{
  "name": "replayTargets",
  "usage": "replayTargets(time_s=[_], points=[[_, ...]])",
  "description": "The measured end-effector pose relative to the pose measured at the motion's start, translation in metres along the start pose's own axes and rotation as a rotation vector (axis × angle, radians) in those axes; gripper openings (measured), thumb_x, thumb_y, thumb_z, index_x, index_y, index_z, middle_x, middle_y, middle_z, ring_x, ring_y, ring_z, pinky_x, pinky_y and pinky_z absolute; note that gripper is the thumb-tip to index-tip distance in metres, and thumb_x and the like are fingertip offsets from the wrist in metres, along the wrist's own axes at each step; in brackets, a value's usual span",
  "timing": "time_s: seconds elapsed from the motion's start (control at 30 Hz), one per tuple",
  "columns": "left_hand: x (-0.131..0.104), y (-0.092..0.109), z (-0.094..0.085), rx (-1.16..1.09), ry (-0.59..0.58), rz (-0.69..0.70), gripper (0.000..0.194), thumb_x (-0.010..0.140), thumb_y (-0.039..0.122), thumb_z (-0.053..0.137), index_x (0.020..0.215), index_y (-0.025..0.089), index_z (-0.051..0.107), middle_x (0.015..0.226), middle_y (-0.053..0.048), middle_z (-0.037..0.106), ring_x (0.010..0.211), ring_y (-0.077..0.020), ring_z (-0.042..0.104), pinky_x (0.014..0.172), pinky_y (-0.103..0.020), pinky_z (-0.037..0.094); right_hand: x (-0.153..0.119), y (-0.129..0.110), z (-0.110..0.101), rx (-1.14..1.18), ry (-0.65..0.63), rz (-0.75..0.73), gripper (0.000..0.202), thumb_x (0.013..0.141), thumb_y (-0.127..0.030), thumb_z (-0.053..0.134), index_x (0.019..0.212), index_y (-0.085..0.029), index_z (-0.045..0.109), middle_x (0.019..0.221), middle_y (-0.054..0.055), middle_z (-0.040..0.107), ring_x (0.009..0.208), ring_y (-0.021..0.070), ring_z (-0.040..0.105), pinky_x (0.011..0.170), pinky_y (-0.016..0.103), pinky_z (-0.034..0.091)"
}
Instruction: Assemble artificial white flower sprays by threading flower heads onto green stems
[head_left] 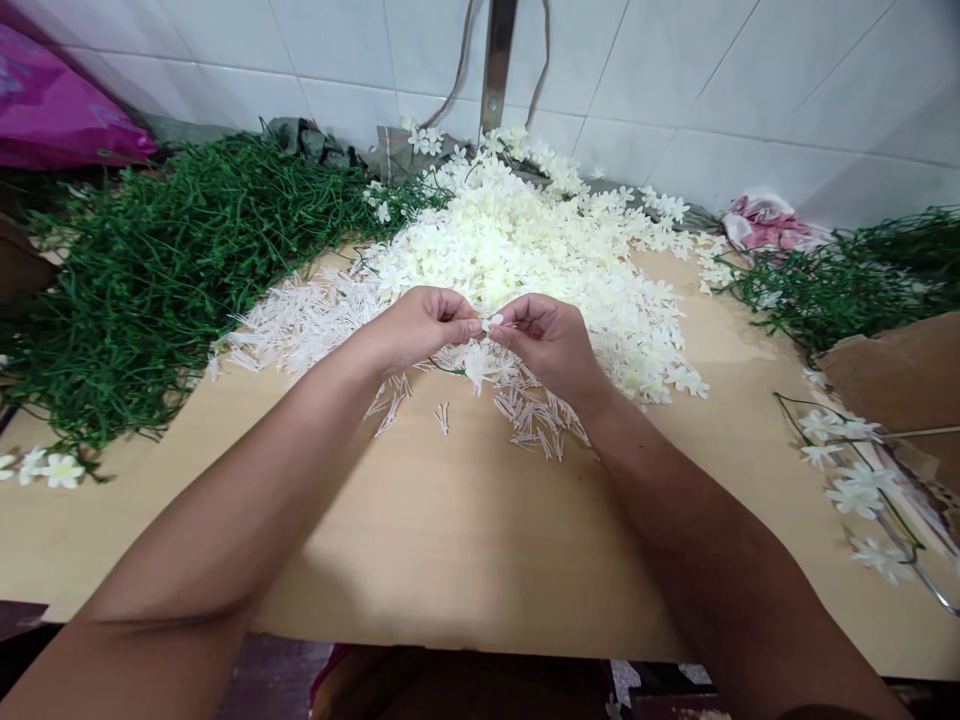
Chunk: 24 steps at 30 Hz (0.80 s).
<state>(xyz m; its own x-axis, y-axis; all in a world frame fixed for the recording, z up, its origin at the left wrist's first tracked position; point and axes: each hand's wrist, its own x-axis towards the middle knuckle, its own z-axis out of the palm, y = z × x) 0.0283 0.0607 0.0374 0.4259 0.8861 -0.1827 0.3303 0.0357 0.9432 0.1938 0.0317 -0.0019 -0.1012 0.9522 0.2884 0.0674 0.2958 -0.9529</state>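
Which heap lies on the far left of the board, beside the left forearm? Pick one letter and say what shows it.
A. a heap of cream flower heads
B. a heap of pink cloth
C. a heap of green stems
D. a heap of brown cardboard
C: the green stems spread over the board's left side, while the cream flower heads are piled in the middle, beyond the left hand and right hand.

Left hand (pixel 420 325) and right hand (pixel 547 335) pinching a small white flower (pixel 493 322), flower heap (pixel 525 240) behind, green stems (pixel 165 270) left
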Motion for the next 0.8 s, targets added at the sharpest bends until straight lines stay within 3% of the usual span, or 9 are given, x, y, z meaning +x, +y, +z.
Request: replayTargets(time_s=[0.5, 0.8], points=[[-0.001, -0.007, 0.0, -0.124, -0.1, -0.142, 0.02, 0.075, 0.011, 0.064, 0.058, 0.013, 0.053, 0.044, 0.006, 0.046, 0.04, -0.0032, 0.036, 0.044, -0.019, 0.024, -0.007, 0.008, 0.006, 0.012, -0.033, 0.056, 0.026, 0.062, -0.033, 0.076, 0.064, -0.018, 0.056, 0.069, 0.0, 0.061, 0.065, 0.0106, 0.054, 0.064, 0.029, 0.045], [0.0, -0.011, 0.002, -0.164, -0.127, -0.115, 0.027, 0.062, 0.023, 0.077, 0.057, 0.014, 0.052, 0.045, 0.007, 0.046, 0.04, -0.0027, 0.037, 0.043, -0.019, 0.023, -0.007, 0.009, 0.007, 0.017, 0.021, 0.126, 0.027, 0.059, -0.033, 0.078, 0.064, -0.017, 0.058, 0.061, -0.003, 0.056, 0.057, 0.0081, 0.048, 0.058, 0.027, 0.041]])
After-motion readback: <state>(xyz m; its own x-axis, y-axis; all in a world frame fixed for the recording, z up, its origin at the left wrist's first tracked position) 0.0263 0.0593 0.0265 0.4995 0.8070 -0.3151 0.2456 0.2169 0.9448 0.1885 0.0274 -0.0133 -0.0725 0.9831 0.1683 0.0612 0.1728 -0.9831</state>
